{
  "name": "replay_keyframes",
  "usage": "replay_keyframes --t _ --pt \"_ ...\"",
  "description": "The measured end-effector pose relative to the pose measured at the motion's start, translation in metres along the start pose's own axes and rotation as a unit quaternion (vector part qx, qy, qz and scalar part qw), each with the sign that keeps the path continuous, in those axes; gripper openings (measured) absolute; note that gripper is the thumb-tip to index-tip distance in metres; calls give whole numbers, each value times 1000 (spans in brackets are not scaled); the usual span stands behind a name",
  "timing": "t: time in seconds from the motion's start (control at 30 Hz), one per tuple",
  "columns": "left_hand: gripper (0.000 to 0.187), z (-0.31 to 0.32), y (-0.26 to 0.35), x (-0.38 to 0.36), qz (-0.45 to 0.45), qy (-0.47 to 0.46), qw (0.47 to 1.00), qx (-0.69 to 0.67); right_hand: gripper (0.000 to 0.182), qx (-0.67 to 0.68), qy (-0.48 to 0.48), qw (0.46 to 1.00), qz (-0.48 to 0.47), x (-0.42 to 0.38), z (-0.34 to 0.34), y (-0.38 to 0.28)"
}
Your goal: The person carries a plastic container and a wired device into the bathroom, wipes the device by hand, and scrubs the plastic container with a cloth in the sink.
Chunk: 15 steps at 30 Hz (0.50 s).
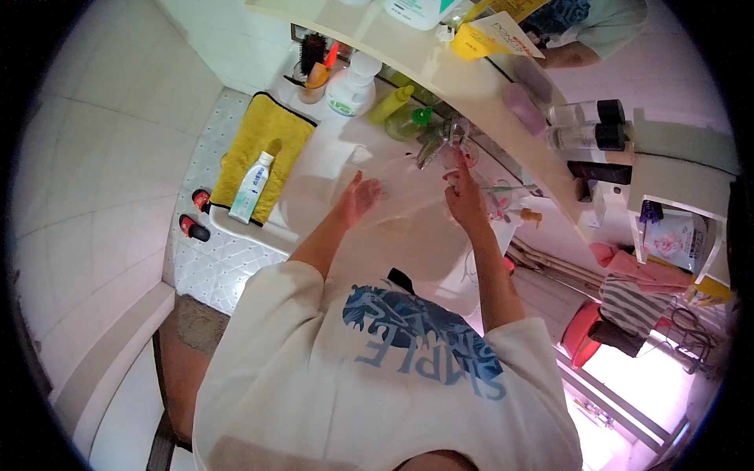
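Observation:
My left hand [359, 199] is over the white sink basin [314, 180], palm turned inward, fingers apart, holding nothing. My right hand [465, 191] is at the basin's right rear, beside the metal faucet [430, 149], with the index finger stretched toward the faucet's top and the other fingers curled. Whether that fingertip touches the faucet handle is hard to tell. Behind the faucet stand a green pump bottle [408, 123] and a yellow-green tube [390, 104].
A yellow towel [271, 129] with a white bottle [252, 188] on it covers the left counter. A white pump bottle [351, 88] and a hairbrush [312, 52] stand at the back. A shelf [393, 43] overhangs the rear edge. Slippers [194, 228] lie on the floor.

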<state>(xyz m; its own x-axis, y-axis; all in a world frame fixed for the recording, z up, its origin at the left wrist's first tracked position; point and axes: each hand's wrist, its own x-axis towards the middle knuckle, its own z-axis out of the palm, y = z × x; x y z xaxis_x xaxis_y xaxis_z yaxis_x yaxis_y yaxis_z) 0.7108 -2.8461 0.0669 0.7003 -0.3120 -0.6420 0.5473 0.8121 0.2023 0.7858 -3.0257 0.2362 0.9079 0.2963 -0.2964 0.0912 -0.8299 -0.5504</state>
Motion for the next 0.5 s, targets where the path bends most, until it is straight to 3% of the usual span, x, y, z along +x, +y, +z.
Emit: replay_keyframes --t 0.13,0.3,0.5 --pt "66 -1 -9 22 25 -9 999 33 69 16 57 997 -44 6 -5 1" --pt "70 -13 -7 33 -33 -10 999 4 69 -40 49 998 -25 20 -6 3" --pt "66 -17 1 23 9 -2 1000 -23 64 -63 40 997 -27 28 7 13"
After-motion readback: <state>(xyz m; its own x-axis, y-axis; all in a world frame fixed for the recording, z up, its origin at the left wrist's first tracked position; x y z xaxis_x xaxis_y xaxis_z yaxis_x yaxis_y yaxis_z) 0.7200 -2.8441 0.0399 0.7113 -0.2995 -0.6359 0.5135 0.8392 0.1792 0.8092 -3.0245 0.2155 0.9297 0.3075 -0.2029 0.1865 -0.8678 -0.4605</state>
